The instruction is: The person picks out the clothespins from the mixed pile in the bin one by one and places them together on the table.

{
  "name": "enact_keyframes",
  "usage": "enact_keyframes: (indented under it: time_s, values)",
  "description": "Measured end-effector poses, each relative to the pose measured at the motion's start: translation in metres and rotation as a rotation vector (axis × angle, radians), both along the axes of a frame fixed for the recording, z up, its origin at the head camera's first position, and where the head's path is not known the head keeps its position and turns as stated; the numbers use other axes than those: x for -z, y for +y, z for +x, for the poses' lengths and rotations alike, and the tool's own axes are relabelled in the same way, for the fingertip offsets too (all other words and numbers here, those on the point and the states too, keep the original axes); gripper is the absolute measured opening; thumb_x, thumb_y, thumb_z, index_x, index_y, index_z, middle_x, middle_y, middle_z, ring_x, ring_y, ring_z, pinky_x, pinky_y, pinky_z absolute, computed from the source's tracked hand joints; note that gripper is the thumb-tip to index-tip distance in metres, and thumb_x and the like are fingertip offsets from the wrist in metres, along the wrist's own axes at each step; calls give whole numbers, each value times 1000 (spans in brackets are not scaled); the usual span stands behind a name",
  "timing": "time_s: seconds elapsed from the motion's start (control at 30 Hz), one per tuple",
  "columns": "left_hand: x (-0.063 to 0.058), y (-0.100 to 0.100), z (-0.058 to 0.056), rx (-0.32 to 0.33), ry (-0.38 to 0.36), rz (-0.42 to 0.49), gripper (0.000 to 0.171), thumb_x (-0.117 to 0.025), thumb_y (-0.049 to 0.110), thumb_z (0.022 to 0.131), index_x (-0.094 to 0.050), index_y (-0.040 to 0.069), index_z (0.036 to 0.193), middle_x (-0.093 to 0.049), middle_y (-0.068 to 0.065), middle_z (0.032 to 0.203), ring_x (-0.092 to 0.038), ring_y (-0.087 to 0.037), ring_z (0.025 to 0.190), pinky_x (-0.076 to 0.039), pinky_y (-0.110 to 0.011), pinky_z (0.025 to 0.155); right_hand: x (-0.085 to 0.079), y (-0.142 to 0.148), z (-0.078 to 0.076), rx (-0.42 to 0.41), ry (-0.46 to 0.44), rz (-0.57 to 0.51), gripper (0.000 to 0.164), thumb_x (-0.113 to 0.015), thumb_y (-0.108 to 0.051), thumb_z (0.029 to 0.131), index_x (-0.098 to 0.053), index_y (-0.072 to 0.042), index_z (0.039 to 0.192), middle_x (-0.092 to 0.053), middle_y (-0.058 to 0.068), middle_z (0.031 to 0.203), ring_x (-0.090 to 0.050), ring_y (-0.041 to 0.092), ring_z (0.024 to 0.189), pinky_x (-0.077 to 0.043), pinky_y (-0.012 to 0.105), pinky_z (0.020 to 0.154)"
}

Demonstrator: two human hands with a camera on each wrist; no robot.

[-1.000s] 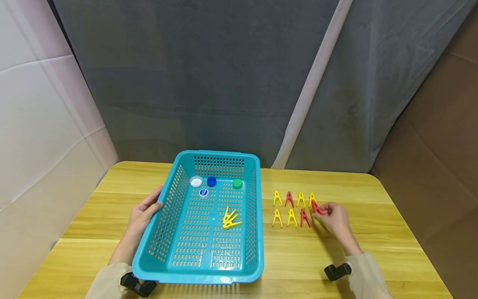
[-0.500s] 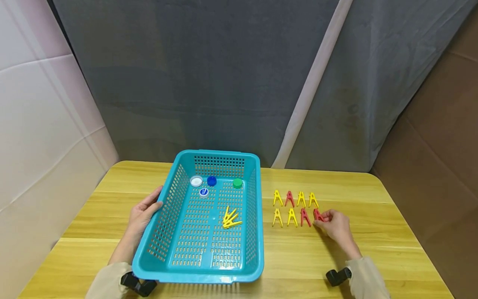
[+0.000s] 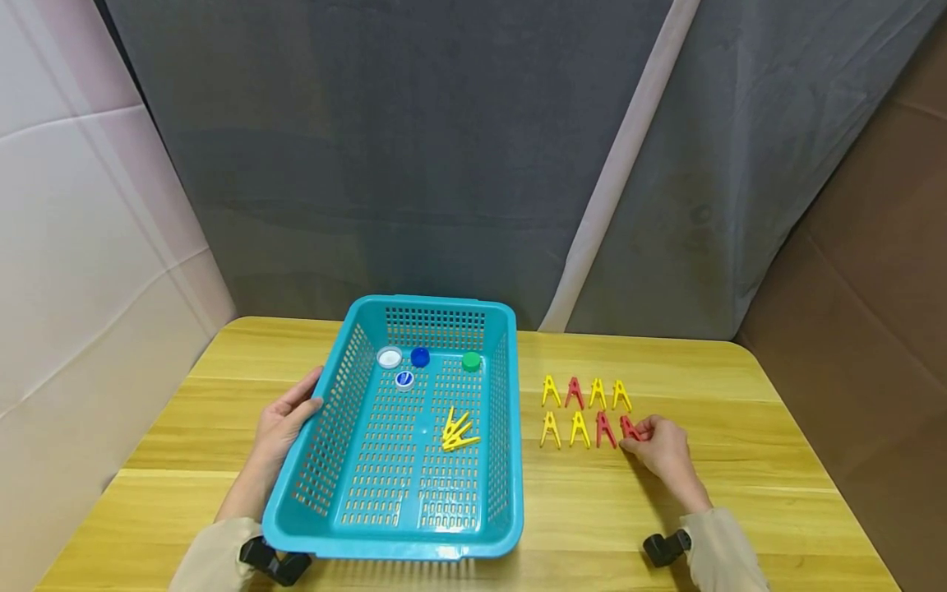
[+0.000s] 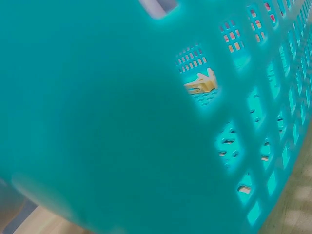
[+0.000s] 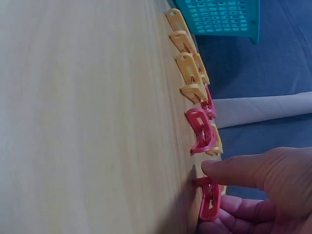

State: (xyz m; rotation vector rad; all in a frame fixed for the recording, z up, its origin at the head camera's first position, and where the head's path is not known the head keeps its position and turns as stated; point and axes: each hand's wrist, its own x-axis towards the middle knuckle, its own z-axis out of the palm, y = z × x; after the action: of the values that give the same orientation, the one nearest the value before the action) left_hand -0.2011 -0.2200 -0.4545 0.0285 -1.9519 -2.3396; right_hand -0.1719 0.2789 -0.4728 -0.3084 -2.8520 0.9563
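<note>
My left hand (image 3: 277,427) grips the left rim of a turquoise plastic basket (image 3: 392,549), its thumb over the rim. Fine slots nearly fill the left wrist view, where the basket wall (image 4: 122,146) hides most of that hand. At the right end of the near row, my right hand (image 3: 666,450) holds a red clothespin (image 3: 630,427) between thumb and fingers. The right wrist view has this red clothespin (image 5: 210,201) standing on the table beside the thumb. Left of it is another red clothespin (image 3: 605,430), then yellow clothespins (image 3: 579,429) continue the row.
A far row holds yellow clothespins (image 3: 550,391) and a red clothespin (image 3: 575,393). Inside the basket lie a few yellow clothespins (image 3: 459,432), a white cap (image 3: 389,358), a blue cap (image 3: 420,357), a green cap (image 3: 471,362) and a blue-and-white cap (image 3: 404,380). A grey curtain (image 3: 414,164) hangs behind the wooden table (image 3: 592,510).
My right hand has brought the red clothespin down towards me, from beside the far row to the near row's right end. It has barely moved since. The left hand stays on the basket.
</note>
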Motion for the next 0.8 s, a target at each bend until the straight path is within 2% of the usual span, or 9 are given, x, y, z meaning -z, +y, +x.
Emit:
enact_keyframes:
  time_s: [0.17, 0.33, 0.6, 0.8]
  values:
    - [-1, 0, 0, 1, -1, 7, 47, -57, 3, 92, -42, -1, 136, -62, 24, 105, -58, 6, 97, -49, -13, 77, -4, 0, 0, 5, -15, -15, 23, -74, -10, 76, -57, 5, 80, -55, 9, 68, -49, 17, 59, -40, 26, 50]
    - [-1, 1, 0, 0, 5, 22, 45, -57, 1, 91, -44, 1, 135, -62, 24, 105, -58, 7, 98, -48, -13, 77, -14, -2, -1, -31, 42, -8, 22, -70, -12, 81, -58, 7, 83, -58, 12, 72, -51, 19, 62, -41, 27, 53]
    - [-1, 1, 1, -6, 10, 23, 43, -57, 1, 91, -48, 4, 133, -63, 24, 105, -58, 6, 97, -49, -12, 77, -42, -20, -12, -58, 114, -4, 25, -69, -13, 82, -60, 9, 91, -62, 16, 79, -57, 24, 69, -46, 30, 58]
    - [-1, 1, 1, -5, 6, 38, 41, -57, 1, 91, -51, 8, 131, -63, 23, 104, -59, 5, 96, -49, -13, 76, -64, -43, -22, -109, 158, -23, 25, -70, -14, 83, -62, 8, 94, -62, 15, 81, -58, 24, 71, -48, 31, 61]
